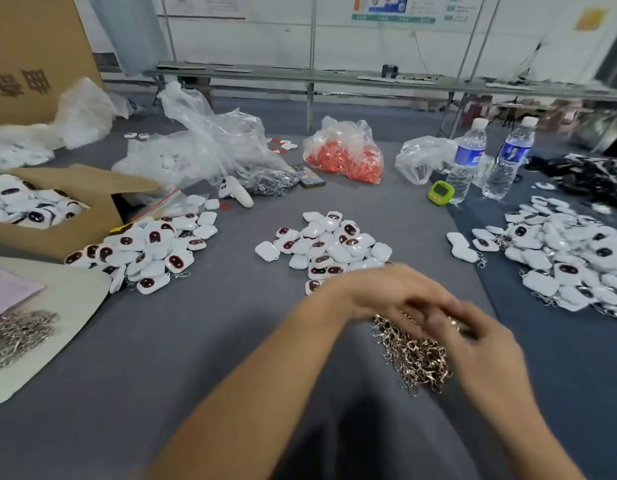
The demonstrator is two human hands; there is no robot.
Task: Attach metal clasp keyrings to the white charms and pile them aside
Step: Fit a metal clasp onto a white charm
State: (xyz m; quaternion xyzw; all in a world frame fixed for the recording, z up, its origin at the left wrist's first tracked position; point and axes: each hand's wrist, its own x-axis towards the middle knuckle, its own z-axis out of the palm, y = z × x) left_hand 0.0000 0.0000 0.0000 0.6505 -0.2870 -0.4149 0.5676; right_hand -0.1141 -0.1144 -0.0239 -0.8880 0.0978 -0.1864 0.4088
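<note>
Left hand [386, 292], right hand [483, 346]: fingers [435, 320] blurred

White charms [329, 245] heaped mid-table; silvery keyrings [416, 358] piled nearer.

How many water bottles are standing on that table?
2. One water bottle stands right beside the green timer. The second water bottle stands next to it, farther from the timer. No other shows, though the clutter could hide one.
</note>
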